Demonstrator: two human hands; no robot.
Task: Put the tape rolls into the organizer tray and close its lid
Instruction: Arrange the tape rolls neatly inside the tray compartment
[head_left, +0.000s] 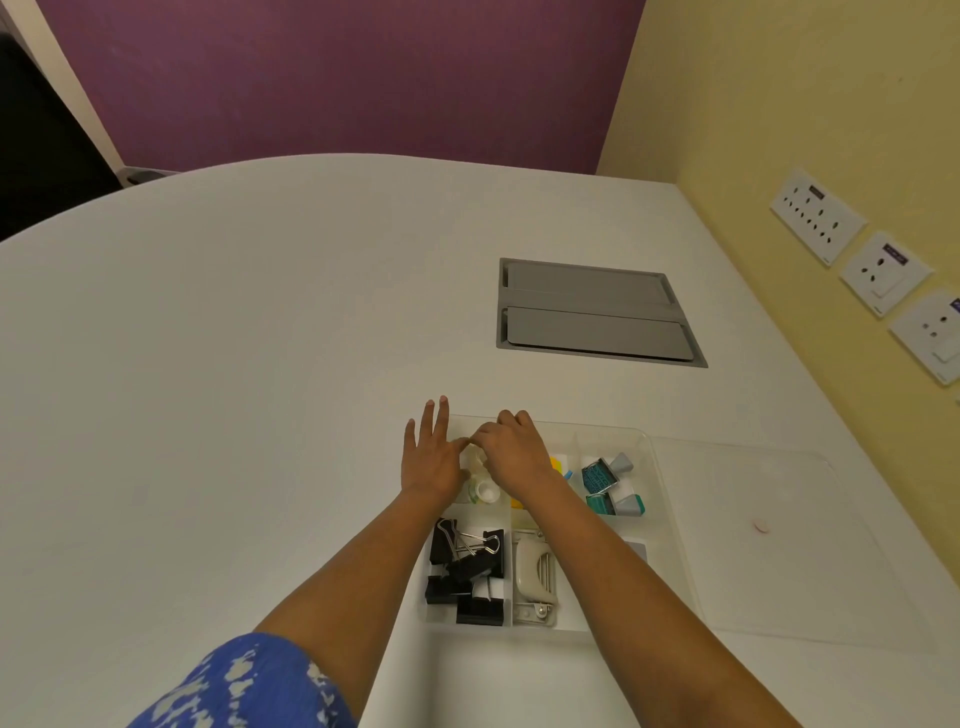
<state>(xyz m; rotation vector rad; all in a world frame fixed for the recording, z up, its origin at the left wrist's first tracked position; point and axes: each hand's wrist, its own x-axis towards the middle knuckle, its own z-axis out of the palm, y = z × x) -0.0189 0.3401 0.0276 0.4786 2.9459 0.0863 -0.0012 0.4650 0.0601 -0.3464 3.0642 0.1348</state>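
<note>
A clear plastic organizer tray (655, 470) sits on the white table in front of me. Its far-left compartment holds small clear tape rolls (484, 489). My left hand (432, 457) lies at that compartment's left edge, fingers spread, thumb touching a roll. My right hand (511, 449) curls over the same compartment, its fingertips pinched on a tape roll that is mostly hidden beneath them. The tray's clear lid (769, 540) lies flat on the table to the right of the tray.
Other compartments hold black binder clips (467, 571), a beige staple remover (534, 574), stamps (605, 480) and yellow sticky notes (556, 462). A grey cable hatch (597, 312) is set into the table beyond. Wall sockets (883, 270) line the yellow wall on the right.
</note>
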